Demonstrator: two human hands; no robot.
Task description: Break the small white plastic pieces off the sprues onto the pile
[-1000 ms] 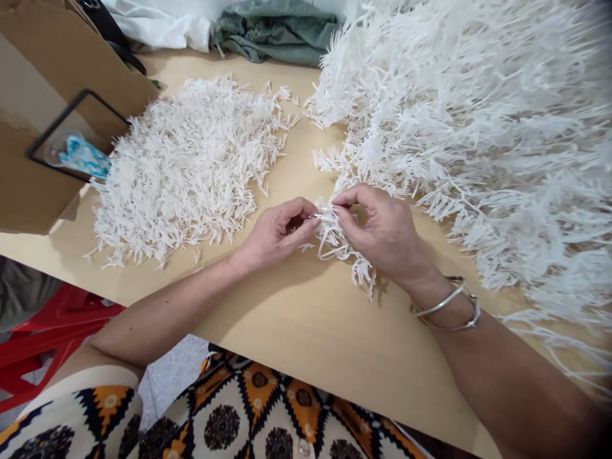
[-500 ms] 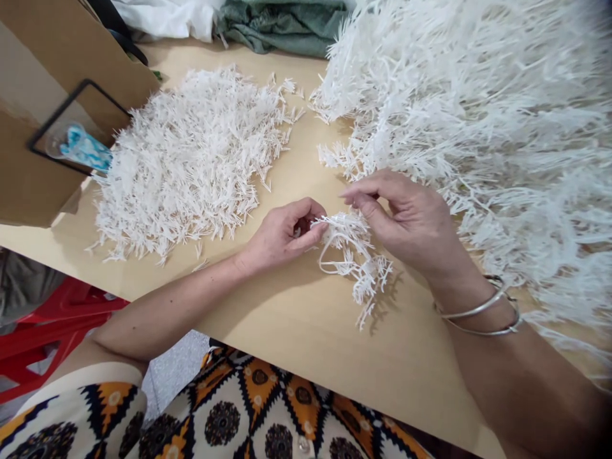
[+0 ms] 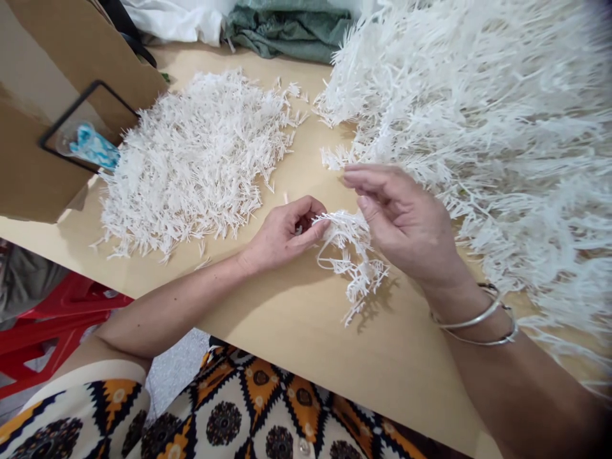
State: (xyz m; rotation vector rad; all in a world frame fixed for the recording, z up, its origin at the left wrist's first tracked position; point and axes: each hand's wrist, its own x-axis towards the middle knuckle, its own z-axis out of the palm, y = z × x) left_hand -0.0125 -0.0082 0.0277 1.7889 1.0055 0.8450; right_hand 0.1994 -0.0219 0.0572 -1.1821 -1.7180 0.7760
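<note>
My left hand (image 3: 291,233) pinches the end of a white plastic sprig (image 3: 351,239) between thumb and fingers. Thin, branching strands of the sprig hang down and to the right over the table, casting a shadow. Just above and right of it is my right hand (image 3: 406,220), its thumb parted from the fingers and nothing visible between them. A silver bangle (image 3: 478,319) circles that wrist. Left of my hands lies a heap of short white sprig pieces (image 3: 196,159). A larger mass of long, feathery white sprigs (image 3: 478,127) spreads over the right side.
At the left stands a cardboard box (image 3: 62,83), with a black wire frame (image 3: 71,118) and a clear cup (image 3: 93,146) with blue and white contents beside it. Green cloth (image 3: 287,29) and white cloth (image 3: 176,19) lie along the back. A red stool (image 3: 62,319) shows below the table.
My right hand's fingers have spread from a near pinch, and its fingertips have lifted slightly. My left hand keeps its hold; the hanging sprig has swung a little leftward.
</note>
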